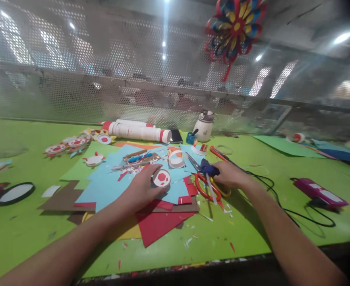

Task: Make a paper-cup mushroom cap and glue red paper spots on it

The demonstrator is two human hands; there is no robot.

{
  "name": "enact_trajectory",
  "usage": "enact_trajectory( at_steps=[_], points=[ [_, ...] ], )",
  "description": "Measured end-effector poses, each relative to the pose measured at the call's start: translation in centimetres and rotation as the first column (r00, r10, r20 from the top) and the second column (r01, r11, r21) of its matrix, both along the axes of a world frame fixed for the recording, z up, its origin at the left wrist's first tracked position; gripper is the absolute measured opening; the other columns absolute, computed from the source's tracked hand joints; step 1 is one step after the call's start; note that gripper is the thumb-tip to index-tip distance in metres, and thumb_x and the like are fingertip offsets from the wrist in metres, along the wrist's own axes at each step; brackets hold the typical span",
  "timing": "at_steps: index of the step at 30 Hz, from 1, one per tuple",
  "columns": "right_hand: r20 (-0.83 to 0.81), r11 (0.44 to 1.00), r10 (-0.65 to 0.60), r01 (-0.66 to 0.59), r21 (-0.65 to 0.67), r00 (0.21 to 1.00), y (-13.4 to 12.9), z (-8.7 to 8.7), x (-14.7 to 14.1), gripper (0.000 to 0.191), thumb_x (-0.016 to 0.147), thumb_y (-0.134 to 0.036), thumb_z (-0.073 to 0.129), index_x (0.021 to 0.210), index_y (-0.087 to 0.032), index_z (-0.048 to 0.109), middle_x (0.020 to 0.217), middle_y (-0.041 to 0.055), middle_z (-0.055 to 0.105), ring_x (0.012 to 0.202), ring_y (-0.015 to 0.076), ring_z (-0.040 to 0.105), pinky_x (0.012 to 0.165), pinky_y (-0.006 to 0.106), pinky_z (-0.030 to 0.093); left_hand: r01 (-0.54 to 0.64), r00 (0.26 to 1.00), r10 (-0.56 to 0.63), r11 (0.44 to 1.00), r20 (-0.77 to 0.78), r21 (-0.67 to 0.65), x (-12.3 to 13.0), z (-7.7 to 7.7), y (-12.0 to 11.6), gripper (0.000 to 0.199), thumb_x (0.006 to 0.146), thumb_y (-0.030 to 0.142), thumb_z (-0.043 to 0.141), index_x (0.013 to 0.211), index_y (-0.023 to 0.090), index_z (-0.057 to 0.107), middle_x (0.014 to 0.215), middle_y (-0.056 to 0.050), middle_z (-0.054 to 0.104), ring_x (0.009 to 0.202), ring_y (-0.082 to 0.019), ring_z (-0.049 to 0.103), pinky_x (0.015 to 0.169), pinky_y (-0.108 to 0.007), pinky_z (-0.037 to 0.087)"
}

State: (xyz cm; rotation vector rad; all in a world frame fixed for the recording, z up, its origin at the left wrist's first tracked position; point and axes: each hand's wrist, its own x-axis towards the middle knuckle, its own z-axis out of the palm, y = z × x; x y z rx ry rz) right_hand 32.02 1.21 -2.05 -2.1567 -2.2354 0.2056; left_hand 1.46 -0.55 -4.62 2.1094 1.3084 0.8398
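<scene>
My left hand (pixel 143 186) grips a small round white piece (pixel 162 178) with a red hexagon pattern on its face, above the layered coloured paper. On the right, my right hand (pixel 226 174) is closed around the dark blue handle of a tool (pixel 209 168), whose exact kind is hard to tell. Beside and under it lie scissors with orange-red handles (pixel 203 186), their blades pointing up and left. A white paper ring (pixel 176 159) stands on the blue paper (pixel 112 178) between my hands. Paper scraps and blue pens (pixel 139 157) lie behind my left hand.
White tubes (pixel 139 132), a phone (pixel 176 136), a blue jar (pixel 190 138) and a bottle (pixel 204 126) stand or lie at the back. Finished-looking round paper pieces (pixel 55 149) are at left, near a black-rimmed oval (pixel 16 193). A purple device (pixel 319 193) with a black cable is right.
</scene>
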Motion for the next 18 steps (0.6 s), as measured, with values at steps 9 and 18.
enact_trajectory(
  at_steps=[9, 18],
  points=[
    [-0.085, 0.964, -0.096, 0.114, 0.240, 0.992, -1.7, 1.8, 0.2, 0.035, 0.072, -0.021, 0.055, 0.104, -0.015, 0.067, 0.097, 0.0105, 0.068, 0.083, 0.0233, 0.060, 0.065, 0.028, 0.042, 0.023, 1.000, -0.023, 1.000, 0.009, -0.002, 0.1, -0.2, -0.2, 0.045, 0.071, 0.034, 0.064, 0.112, 0.019, 0.053, 0.113, -0.010, 0.062, 0.101, -0.025, 0.059, 0.086, -0.040, 0.046],
    [-0.871, 0.975, 0.220, -0.107, 0.192, 0.439, -5.0, 2.3, -2.1, 0.030, 0.085, -0.044, 0.055, 0.093, -0.020, 0.071, 0.092, 0.0059, 0.070, 0.083, 0.0210, 0.064, 0.074, 0.031, 0.049, 0.140, 0.985, -0.131, 0.987, -0.112, 0.083, 0.1, -0.2, -0.3, 0.031, 0.076, 0.029, 0.060, 0.105, 0.019, 0.060, 0.112, -0.010, 0.058, 0.101, -0.024, 0.057, 0.085, -0.039, 0.047]
  ],
)
